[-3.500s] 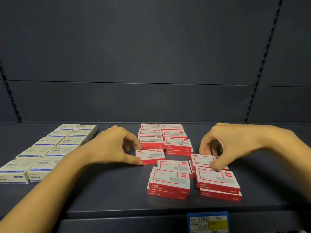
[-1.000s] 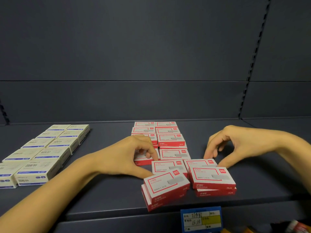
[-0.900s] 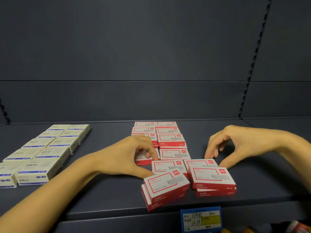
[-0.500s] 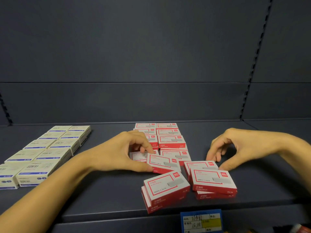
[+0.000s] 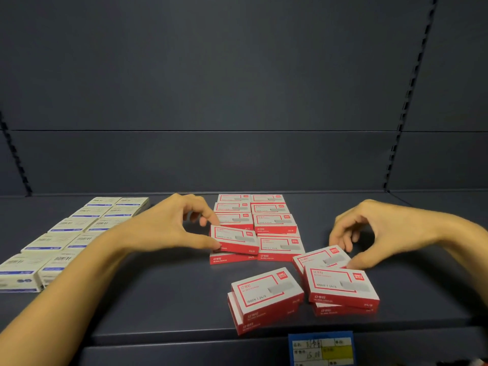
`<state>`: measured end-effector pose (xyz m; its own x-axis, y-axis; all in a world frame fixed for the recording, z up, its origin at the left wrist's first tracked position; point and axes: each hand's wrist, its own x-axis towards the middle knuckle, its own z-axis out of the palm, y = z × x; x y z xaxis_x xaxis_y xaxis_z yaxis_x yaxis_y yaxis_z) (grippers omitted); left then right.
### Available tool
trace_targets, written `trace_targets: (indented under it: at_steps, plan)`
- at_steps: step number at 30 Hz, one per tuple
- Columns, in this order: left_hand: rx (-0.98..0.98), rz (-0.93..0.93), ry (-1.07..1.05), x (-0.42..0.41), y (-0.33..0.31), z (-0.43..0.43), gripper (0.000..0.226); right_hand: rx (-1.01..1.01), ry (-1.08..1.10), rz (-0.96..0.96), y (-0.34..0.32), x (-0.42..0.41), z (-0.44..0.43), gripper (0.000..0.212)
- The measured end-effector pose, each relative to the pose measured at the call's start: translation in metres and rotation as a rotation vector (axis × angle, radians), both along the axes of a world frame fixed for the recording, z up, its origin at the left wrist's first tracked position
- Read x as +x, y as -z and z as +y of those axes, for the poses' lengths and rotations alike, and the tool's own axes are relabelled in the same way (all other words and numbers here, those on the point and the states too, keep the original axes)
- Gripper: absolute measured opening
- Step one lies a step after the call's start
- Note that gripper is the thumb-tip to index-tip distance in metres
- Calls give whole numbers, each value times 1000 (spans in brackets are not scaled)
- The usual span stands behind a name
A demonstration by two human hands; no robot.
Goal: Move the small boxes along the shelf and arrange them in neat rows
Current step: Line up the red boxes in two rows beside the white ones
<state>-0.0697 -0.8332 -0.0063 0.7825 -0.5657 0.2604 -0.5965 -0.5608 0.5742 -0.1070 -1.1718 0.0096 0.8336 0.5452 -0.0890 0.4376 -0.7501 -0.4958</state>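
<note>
A small red-and-white cardboard box (image 5: 234, 239), pinched askew by the left hand (image 5: 169, 228) atop its row while the right hand (image 5: 380, 233) rests loosely curled, holding nothing, could be knocked crooked if pushed unevenly.

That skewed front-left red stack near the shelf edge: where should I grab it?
Pinch the skewed stack across its two short ends, from above. It lies flat, twisted, its right corner close against the neighbouring stack, so the long sides are crowded.

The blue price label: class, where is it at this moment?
In the head view the blue price label sits on the shelf's front edge, low and right of centre, just below the skewed front-left stack of red boxes.
</note>
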Motion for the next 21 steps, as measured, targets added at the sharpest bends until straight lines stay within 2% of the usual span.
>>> trace_targets:
  at_steps: [5, 9, 15, 18, 21]
  plan:
    - [33, 31, -19, 4, 2, 4, 28, 166, 2, -61, -11, -1, -6, 24]
    - [65, 28, -18, 6, 5, 3, 34, 246, 61, -143, -7, 3, 6, 21]
    - [77, 5, -36, 8, 6, 4, 44, 231, 132, -186, 11, 12, 32, 20]
    - [-23, -24, -62, 4, 5, 1, 43, 206, 170, -172, 15, 16, 37, 25]
    - [-105, -8, 27, -7, 4, -8, 37, 99, 176, -181, 16, 15, 40, 36]
